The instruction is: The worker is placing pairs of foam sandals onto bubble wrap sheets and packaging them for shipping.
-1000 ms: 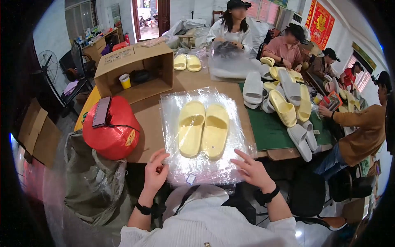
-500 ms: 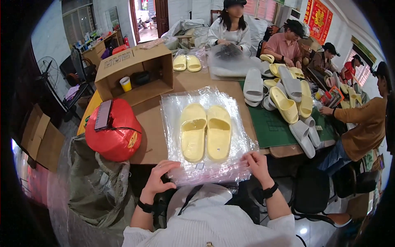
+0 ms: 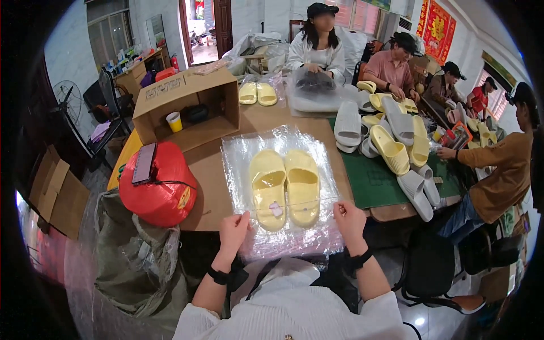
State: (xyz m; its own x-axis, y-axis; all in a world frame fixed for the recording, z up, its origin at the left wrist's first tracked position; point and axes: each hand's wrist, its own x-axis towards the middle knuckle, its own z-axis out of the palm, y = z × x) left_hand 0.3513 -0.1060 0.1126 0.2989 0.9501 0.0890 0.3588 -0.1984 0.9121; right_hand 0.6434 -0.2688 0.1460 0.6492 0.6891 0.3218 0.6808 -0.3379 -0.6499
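Observation:
A pair of pale yellow slippers (image 3: pixel 267 167) lies side by side, toes away from me, in a clear plastic bag (image 3: pixel 238 156) on top of a stack of similar bags. Across their heel ends runs the edge of the bag's flap, with a small pale label (image 3: pixel 275 209) showing over the left slipper. My left hand (image 3: pixel 233 231) pinches this flap edge at the left side. At the opposite end, my right hand (image 3: pixel 349 221) pinches it too, fingers closed.
A red bundle (image 3: pixel 161 195) with a phone on top lies left, before an open cardboard box (image 3: pixel 187 90) holding a yellow cup. Grey and yellow slippers (image 3: pixel 399 124) pile up on the green mat (image 3: pixel 368 181) at right. Several people sit or stand around the tables.
Both hands have moved up and away from me, bringing the flap edge and label over the slippers' heels. The fingers, looser before, are now pinched at its two ends.

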